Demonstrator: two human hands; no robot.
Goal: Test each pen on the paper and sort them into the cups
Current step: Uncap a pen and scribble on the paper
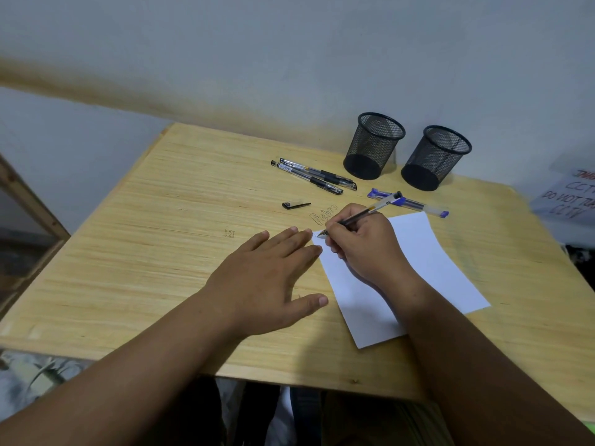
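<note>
My right hand (363,246) grips an uncapped black pen (376,208), its tip touching the top left corner of the white paper (428,268). My left hand (267,278) lies flat on the table with straight fingers, its fingertips at the paper's left edge. The pen's black cap (295,205) lies loose on the wood beyond my left hand. Two capped black pens (317,177) lie side by side farther back. A blue pen (418,206) lies behind my right hand. Two black mesh cups (373,144) (436,157) stand at the back, both look empty.
The wooden table (161,236) stands against a pale wall. A handwritten paper sign (570,197) sits past the right edge. A wooden frame (25,204) stands at the left. Letters are scratched into the wood near the pen tip.
</note>
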